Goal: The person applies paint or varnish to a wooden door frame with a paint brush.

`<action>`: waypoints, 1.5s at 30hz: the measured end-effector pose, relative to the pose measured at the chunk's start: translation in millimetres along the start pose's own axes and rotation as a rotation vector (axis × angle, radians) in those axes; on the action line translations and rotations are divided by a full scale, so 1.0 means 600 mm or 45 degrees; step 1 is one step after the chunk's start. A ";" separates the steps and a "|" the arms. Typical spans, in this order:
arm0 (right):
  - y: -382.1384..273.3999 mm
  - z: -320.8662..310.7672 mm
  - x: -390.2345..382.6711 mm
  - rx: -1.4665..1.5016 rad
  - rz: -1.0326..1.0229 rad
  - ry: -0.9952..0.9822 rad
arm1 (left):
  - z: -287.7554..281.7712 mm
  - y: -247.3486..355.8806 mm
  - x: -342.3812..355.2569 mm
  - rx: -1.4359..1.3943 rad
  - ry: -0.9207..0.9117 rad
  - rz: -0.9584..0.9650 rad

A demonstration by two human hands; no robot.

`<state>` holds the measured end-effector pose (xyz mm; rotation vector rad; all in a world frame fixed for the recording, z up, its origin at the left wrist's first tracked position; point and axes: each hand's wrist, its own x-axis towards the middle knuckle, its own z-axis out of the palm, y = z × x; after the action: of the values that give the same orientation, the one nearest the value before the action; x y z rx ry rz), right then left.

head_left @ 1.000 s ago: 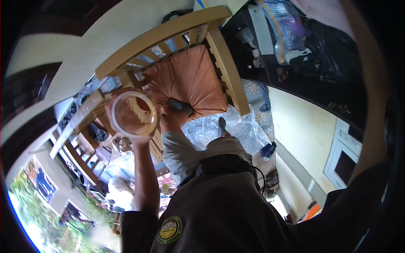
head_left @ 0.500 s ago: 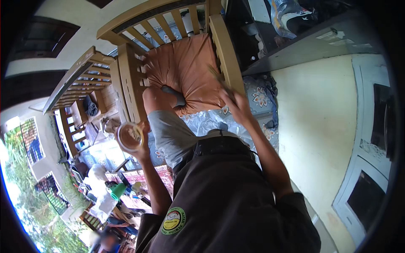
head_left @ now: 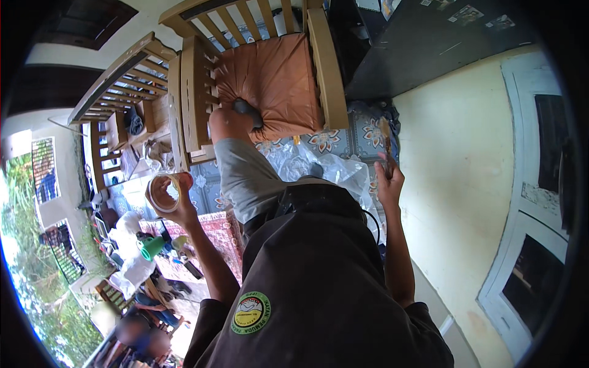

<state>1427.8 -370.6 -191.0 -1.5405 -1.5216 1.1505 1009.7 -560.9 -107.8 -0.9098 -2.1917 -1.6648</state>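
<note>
A plastic cup [head_left: 164, 192] is held in my left hand [head_left: 184, 205], low at the left beside my bent leg. My right hand [head_left: 389, 178] grips a paintbrush [head_left: 385, 141] upright at the right, near the pale wall. My socked foot [head_left: 247, 113] rests on the brown cushion [head_left: 282, 80] of a wooden chair [head_left: 331, 73]. Clear plastic sheeting [head_left: 340, 175] lies on the patterned tile floor beside my legs.
More wooden seating [head_left: 116, 98] stands at the left, above a red patterned rug [head_left: 215, 239] with clutter. A dark shelf [head_left: 429, 43] borders the top right, beside the wall [head_left: 448, 153] and a white framed door [head_left: 512, 276]. Other people [head_left: 156, 313] are at lower left.
My left hand with the cup has moved down and left. My right hand with the brush came into view from the right, then moved from the chair's side toward the wall.
</note>
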 end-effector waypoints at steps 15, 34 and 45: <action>-0.012 0.001 -0.034 -0.157 -0.103 -0.241 | -0.136 0.019 -0.113 0.170 0.114 -0.129; -0.069 0.137 -0.142 -0.091 -0.154 -0.127 | -0.195 -0.008 -0.112 0.091 -0.108 -0.205; -0.059 0.153 -0.153 -0.050 -0.214 -0.055 | -0.260 -0.068 -0.144 0.185 0.018 -0.266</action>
<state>1336.7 -468.9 -182.0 -1.3918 -1.6769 1.0695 1025.0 -740.8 -135.7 -0.6487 -2.4319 -1.5655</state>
